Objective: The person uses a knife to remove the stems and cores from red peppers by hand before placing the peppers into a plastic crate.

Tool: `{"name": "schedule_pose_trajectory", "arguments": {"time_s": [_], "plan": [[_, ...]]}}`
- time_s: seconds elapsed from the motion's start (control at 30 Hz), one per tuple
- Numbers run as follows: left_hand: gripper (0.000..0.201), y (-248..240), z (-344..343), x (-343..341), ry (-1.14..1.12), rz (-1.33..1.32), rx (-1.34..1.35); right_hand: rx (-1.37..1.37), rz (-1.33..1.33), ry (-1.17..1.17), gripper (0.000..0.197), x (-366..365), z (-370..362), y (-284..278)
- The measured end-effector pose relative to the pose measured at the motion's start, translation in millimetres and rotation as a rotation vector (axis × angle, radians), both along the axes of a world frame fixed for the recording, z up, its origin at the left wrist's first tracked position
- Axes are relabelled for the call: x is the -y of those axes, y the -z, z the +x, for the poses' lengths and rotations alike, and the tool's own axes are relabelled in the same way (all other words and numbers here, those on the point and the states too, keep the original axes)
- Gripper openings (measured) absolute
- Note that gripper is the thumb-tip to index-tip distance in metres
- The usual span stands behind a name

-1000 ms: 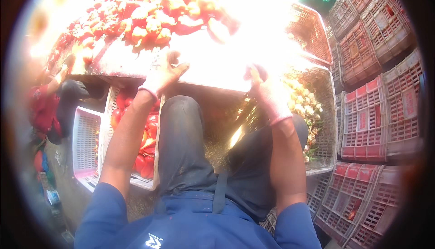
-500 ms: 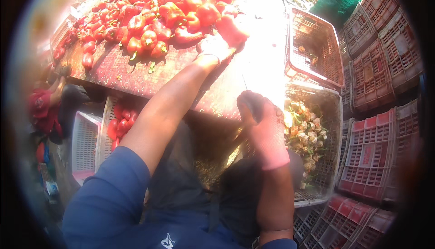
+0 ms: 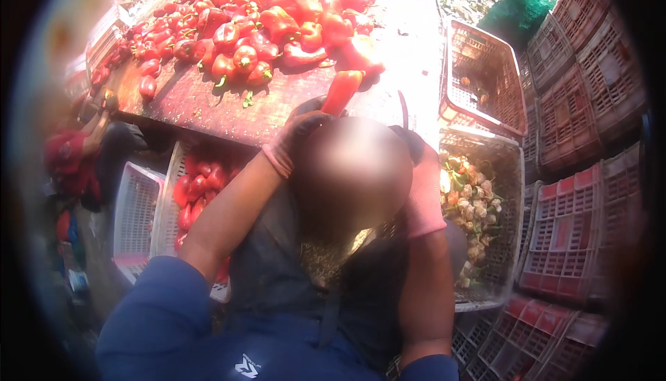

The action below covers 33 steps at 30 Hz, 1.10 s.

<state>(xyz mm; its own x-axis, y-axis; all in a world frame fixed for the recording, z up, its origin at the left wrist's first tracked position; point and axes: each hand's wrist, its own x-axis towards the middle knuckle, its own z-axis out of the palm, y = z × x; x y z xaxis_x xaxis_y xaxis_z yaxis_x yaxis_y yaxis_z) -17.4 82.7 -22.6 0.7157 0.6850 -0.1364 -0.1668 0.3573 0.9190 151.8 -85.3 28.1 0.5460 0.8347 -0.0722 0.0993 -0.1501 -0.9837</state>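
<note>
Nearest are the person's blue sleeves and dark trousers. Left of the knees stand a pale crate and, beside it, a crate holding red peppers; the left forearm partly covers the latter. Right of the knees, another crate holds pale pieces with green stems. Ahead, the gloved left hand grips one red pepper, which points up and slightly right over the near part of the table. The right hand, in a pink glove, is partly hidden by a dark blurred oval, so its finger closure cannot be told; a thin dark strip rises just beside it. Farther off, a heap of red peppers covers the table's left and middle. At the left, another person wears red. To the right are an orange crate, stacked crates and, at the far right, green netting.
</note>
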Motion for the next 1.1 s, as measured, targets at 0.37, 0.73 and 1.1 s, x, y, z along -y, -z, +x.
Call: {"name": "schedule_pose_trajectory", "arguments": {"time_s": [0.37, 0.73, 1.1], "plan": [[0.051, -31, -2, 76, 0.079, 0.191, -0.030, 0.452, 0.157, -0.135, 0.024, -4, -31, 69], [0.048, -33, -20, 77, -0.023, -0.128, 0.309, 0.164, 0.078, -0.260, 0.024, 7, -48, 33], [0.051, -31, -23, 70, -0.040, 0.318, 0.030, 0.195, 0.078, -0.251, 0.023, 7, -44, 40]]}}
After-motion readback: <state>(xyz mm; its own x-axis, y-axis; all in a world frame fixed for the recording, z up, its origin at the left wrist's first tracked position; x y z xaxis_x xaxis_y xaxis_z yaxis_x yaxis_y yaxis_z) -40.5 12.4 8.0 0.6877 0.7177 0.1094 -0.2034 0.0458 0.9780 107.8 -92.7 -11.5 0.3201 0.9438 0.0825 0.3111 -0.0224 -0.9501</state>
